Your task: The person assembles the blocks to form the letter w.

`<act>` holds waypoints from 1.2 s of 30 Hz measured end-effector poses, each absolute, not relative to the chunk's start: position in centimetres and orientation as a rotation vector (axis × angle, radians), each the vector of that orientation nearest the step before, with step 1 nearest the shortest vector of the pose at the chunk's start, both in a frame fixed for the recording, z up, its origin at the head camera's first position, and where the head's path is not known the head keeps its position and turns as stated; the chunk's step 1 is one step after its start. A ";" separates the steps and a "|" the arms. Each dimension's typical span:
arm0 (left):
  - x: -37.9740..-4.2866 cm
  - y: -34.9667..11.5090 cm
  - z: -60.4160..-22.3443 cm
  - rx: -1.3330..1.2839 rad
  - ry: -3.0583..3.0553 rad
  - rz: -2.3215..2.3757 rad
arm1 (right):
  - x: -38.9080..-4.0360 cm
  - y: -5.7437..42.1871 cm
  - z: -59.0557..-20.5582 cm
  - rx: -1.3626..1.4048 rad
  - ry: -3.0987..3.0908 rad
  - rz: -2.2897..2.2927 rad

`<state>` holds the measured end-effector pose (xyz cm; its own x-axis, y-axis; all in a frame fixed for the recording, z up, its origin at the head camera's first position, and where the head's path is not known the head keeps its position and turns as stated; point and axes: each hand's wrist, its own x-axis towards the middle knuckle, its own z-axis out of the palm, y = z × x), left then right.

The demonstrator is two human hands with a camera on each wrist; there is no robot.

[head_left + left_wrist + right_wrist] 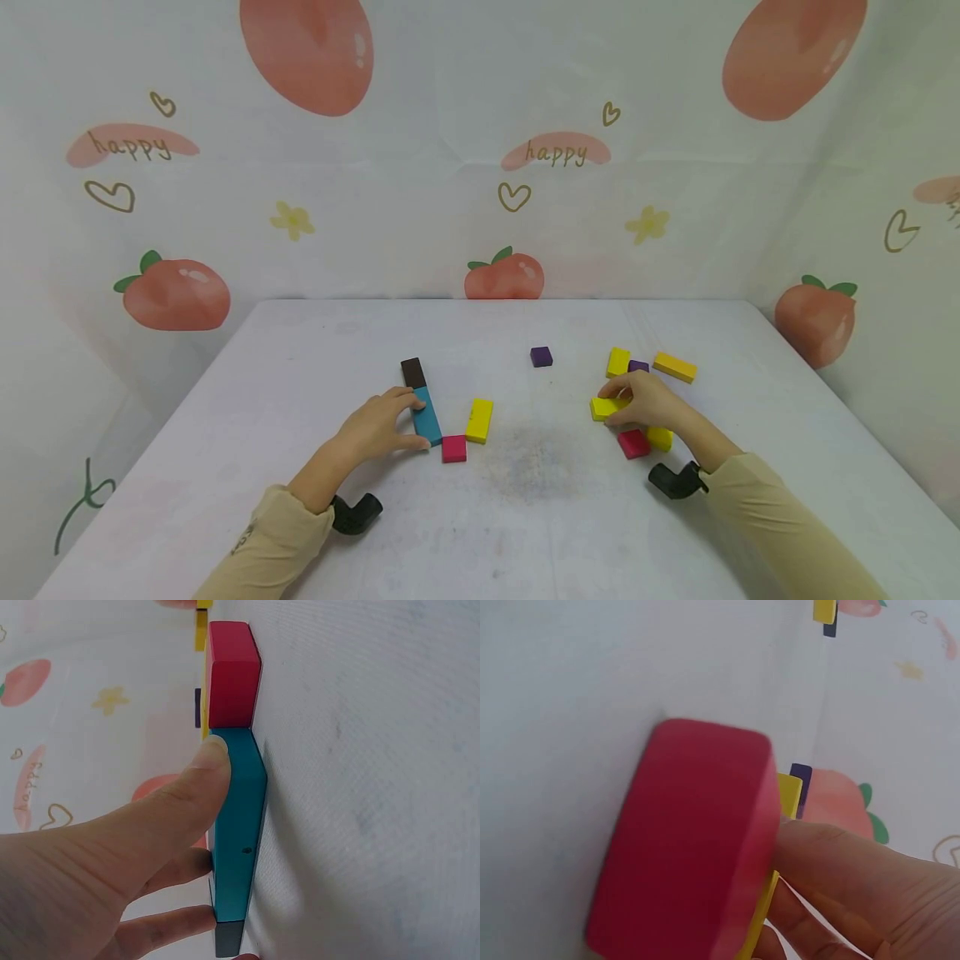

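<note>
My left hand (381, 425) lies at a blue block (427, 418), its thumb and fingertips touching the block with fingers fairly straight. A black block (413, 372) meets the blue block's far end. At its near end sits a red block (453, 449), seen upright in the left wrist view beside the blue one. Next to the red block is a yellow block (479, 420). On the right, my right hand (643, 398) pinches another yellow block (606, 408) between thumb and fingers, partly covering it. A second red block (686, 840) fills much of the right wrist view.
A purple block (541, 357) stands alone toward the back. Around my right hand are a yellow block (618, 362), a partly hidden purple block (639, 366), an orange-yellow block (675, 367) and a yellow piece (660, 439). A printed cloth (420, 167) hangs behind the white table (540, 533).
</note>
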<state>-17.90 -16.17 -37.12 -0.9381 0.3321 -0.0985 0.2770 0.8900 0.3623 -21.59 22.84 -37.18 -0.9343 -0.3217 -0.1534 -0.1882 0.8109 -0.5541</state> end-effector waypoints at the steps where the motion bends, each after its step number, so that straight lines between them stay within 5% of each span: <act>1: -17.9 -16.2 -37.1 0.471 2.899 0.521 | -21.6 22.8 -37.2 -0.393 2.756 -0.808; 36: -18.0 -16.2 -37.3 0.482 2.900 0.525 | -23.0 18.9 -36.3 -0.635 2.786 -0.893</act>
<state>-17.99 -16.22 -37.27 -0.9360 0.3391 -0.0941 0.2847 0.8867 0.3642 -23.04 18.90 -36.28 -0.8996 -0.4365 -0.0108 -0.3489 0.7336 -0.5832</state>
